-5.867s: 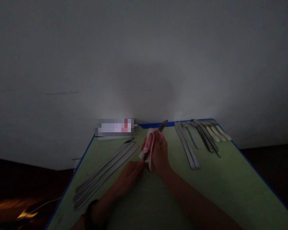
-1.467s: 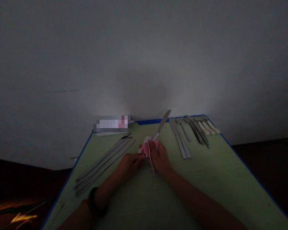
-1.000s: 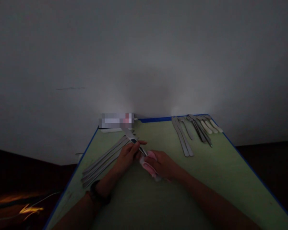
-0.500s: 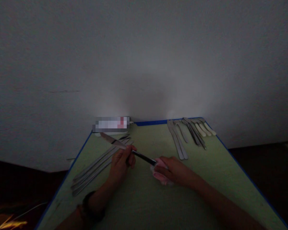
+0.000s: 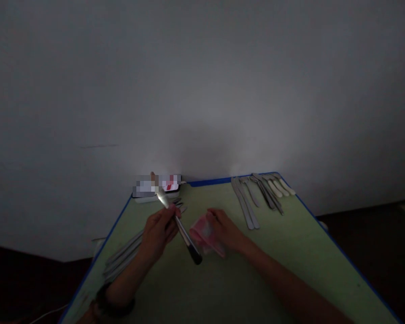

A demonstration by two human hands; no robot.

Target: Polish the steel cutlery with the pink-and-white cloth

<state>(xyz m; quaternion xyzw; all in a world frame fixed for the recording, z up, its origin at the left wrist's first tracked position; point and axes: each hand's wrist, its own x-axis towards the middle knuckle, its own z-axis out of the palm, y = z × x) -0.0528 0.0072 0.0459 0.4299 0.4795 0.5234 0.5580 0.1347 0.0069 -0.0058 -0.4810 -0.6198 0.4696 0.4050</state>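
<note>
My left hand [image 5: 160,229] is closed around the middle of a table knife [image 5: 185,234], held slantwise above the table. The blade points up and to the left, towards the phone, and the handle end hangs down right. Pinched in my right hand [image 5: 224,227] is a pink and white cloth [image 5: 205,234], hanging loosely just right of the handle and apart from it or nearly so. Beneath and behind my left forearm lies a row of several knives [image 5: 124,254], partly covered by the hand and arm.
At the back left a lit phone [image 5: 170,184], partly blurred out, leans on a white object. Two knives [image 5: 246,207], a fork [image 5: 251,193], several dark-handled pieces [image 5: 268,193] and white-handled cutlery [image 5: 276,186] lie back right. The green table [image 5: 290,270] has a blue edge before a wall.
The knife came out of the cloth, first wiped at its blade and then at its handle. My left hand now holds it alone, and the cloth has come off the handle.
</note>
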